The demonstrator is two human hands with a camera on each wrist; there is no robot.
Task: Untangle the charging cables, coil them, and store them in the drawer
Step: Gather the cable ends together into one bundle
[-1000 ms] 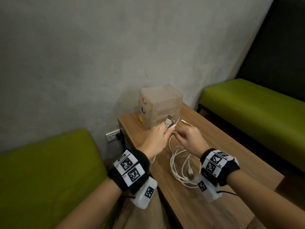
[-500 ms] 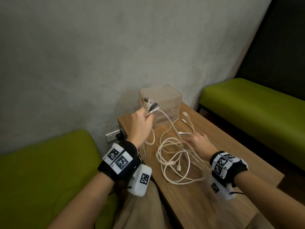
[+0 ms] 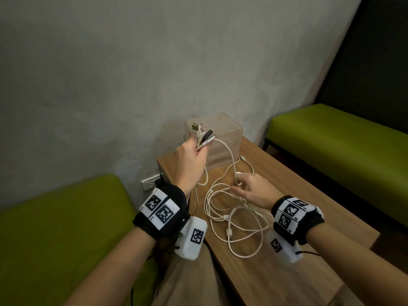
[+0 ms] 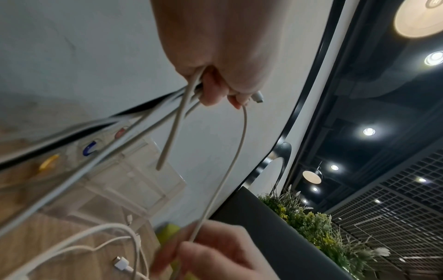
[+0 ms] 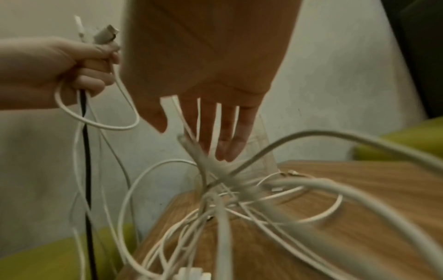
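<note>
Gripping cable plugs [image 3: 202,134], the left hand [image 3: 191,160] hangs above the table [image 3: 298,217] far end.

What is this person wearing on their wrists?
The left wristband and right wristband are black, with white panels carrying black square codes. A white box bearing another code hangs under each. A thin black wire leaves the right box. No sleeves.

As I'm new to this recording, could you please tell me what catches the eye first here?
The raised left hand holds a bunch of cable plugs up in front of the clear drawer unit. Below it, white cables sprawl in a tangle on the wooden table, where the right hand touches one strand.
</note>
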